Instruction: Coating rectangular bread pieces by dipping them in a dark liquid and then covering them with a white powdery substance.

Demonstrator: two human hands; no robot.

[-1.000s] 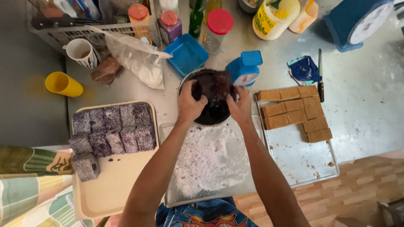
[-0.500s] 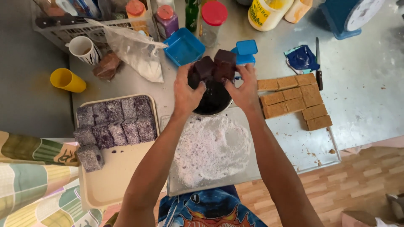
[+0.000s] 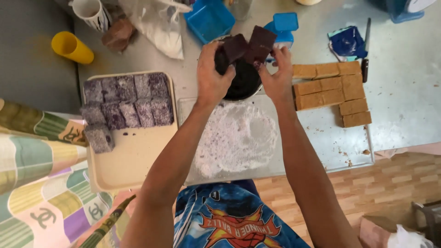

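Observation:
My left hand [image 3: 212, 73] holds a dark chocolate-dipped cake square [image 3: 234, 47] above a dark bowl [image 3: 243, 82] of chocolate sauce. Beside it, my right hand [image 3: 275, 76] holds a second dipped square [image 3: 261, 42] over the same bowl. Below the bowl lies a metal tray [image 3: 202, 174] spread with white shredded coconut [image 3: 236, 138]. At the left, a cream tray [image 3: 133, 160] carries several coconut-coated squares [image 3: 124, 105]. At the right, several plain brown cake squares [image 3: 333, 89] lie on another metal tray [image 3: 340, 151].
A yellow cup [image 3: 71, 47], a patterned mug [image 3: 92, 11], a plastic bag [image 3: 161, 27], blue containers [image 3: 209, 19] and a knife [image 3: 365, 50] lie on the grey tabletop. A patterned cloth [image 3: 36, 183] hangs at the left. Wooden floor [image 3: 390, 183] shows at the lower right.
Both hands have lifted out of the bowl, each bringing up a dipped square. The camera view has shifted nearer to the table.

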